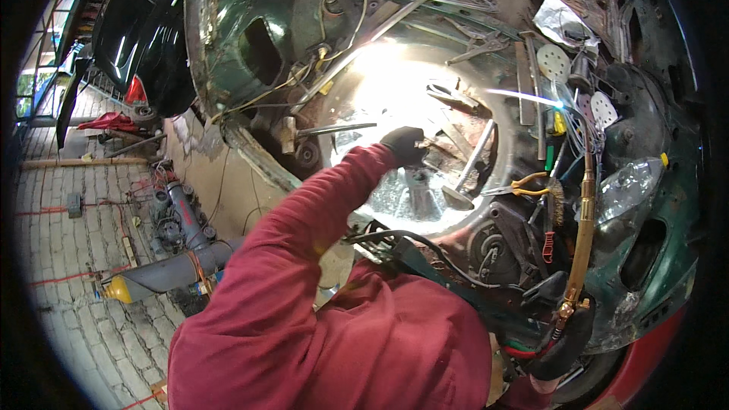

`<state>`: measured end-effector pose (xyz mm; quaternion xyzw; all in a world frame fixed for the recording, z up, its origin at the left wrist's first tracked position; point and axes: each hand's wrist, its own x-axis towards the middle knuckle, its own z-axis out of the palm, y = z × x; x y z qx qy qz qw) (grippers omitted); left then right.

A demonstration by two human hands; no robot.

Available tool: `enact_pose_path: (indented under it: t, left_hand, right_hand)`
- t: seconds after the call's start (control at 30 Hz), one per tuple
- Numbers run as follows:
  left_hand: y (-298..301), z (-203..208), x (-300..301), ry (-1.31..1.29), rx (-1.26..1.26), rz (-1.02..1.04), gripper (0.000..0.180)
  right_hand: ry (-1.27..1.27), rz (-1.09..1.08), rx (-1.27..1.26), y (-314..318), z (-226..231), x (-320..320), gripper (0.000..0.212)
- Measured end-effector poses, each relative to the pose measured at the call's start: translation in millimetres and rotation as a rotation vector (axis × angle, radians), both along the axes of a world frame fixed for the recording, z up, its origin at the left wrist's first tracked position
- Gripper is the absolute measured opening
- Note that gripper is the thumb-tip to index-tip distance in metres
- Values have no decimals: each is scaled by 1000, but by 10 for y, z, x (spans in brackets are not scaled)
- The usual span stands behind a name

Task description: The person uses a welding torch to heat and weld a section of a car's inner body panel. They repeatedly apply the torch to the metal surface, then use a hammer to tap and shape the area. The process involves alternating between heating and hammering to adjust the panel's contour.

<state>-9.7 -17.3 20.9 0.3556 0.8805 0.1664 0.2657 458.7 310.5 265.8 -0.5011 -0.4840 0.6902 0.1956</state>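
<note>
My right hand (566, 345), in a black glove, grips the lower end of a brass gas torch (585, 220). The torch stands roughly upright at the right, and from its bent tip a bright flame (524, 96) shoots leftward. My left hand (405, 146), in a dark glove, reaches into the round, strongly lit well (497, 182) of a green car body. Its fingers look curled, but what they hold, if anything, is lost in the glare. Beside that hand lie a hammer (472, 163) and metal strips (456, 137). Another hammer (289, 135) rests to its left.
Pliers with yellow handles (531, 184), a wire brush (557, 201), sanding discs (553, 63) and a clear plastic bottle (630, 188) lie on the right. A long metal bar (395, 26) crosses the well's far edge. A grey gas cylinder (163, 269) lies on the brick floor at left.
</note>
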Motion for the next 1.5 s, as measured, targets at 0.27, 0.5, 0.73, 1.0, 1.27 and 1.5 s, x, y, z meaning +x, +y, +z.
enact_pose_path:
  t: [0.27,0.5,0.73,1.0,1.27,1.5]
  left_hand:
    - [-2913,675,-1196,149,-633,767,65]
    - [-3324,120,-1506,1,-784,787,65]
    - [-3378,-262,-1603,-61,-870,731,66]
    - [-3352,-373,-1584,-72,-915,695,66]
    - [-3302,-247,-1589,-48,-914,711,68]
    - [-3186,146,-1625,47,-881,795,69]
  right_hand:
    - [-175,97,262,-411,119,-24,44]
    - [-356,152,284,-820,257,-202,53]
    - [-664,268,625,-1325,275,-387,51]
    - [-647,230,615,-1578,62,-438,56]
    - [-496,222,464,-1514,181,-912,62]
    - [-465,208,428,-1440,166,-926,60]
